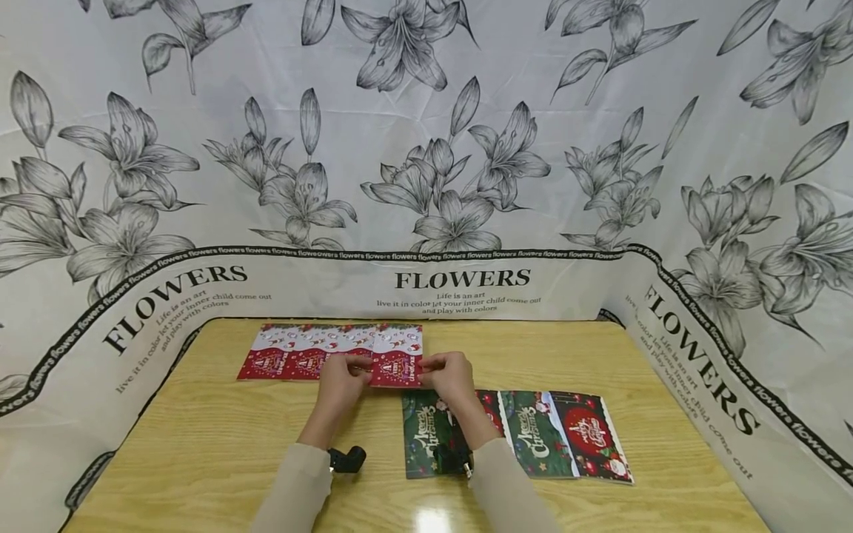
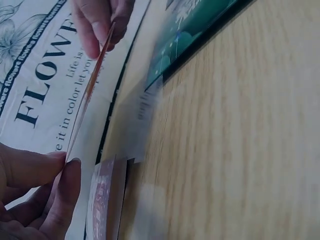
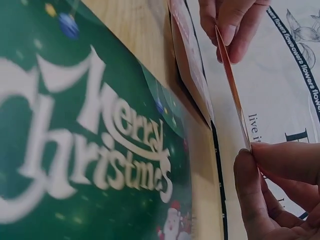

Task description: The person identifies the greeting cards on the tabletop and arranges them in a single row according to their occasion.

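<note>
A red-and-white Christmas card is pinched between both hands at the right end of a row of matching cards. My left hand grips its left edge with thumb and fingers. The right hand pinches the opposite edge. Both wrist views show this card edge-on, as a thin strip, raised off the tabletop. Closer to me on the right lies a row of green Merry Christmas cards alternating with dark red-circled cards; the right forearm partly covers it.
The wooden table carries both rows. Floral white fabric printed with FLOWERS stands around its back and sides. A small black device sits at the left wrist, and another at the right.
</note>
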`<action>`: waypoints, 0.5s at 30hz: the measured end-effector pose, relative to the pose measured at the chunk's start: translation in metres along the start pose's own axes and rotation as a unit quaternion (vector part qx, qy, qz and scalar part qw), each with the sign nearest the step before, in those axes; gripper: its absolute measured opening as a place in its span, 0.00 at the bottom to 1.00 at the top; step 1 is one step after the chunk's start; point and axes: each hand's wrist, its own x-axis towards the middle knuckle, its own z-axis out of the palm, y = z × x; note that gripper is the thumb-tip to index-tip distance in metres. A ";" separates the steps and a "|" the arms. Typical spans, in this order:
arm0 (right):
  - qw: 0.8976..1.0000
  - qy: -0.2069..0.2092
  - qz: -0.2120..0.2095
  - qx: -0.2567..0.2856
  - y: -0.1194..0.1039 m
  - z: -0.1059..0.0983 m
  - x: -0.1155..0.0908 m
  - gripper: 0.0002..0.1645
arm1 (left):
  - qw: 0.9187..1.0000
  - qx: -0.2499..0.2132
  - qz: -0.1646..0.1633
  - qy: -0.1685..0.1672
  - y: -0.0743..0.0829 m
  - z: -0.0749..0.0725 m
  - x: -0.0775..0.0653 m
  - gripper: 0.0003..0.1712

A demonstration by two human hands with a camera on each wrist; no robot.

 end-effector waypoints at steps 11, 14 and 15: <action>0.996 0.016 0.022 -0.082 -0.003 0.000 0.033 0.12 | 0.998 0.065 -0.011 -0.019 0.006 0.013 0.031 0.09; 0.995 0.016 0.026 -0.092 -0.001 0.001 0.037 0.12 | 0.996 0.079 -0.011 -0.028 0.004 0.017 0.035 0.09; 0.995 0.016 0.029 -0.096 0.000 0.001 0.037 0.12 | 0.996 0.082 -0.012 -0.030 0.004 0.019 0.036 0.08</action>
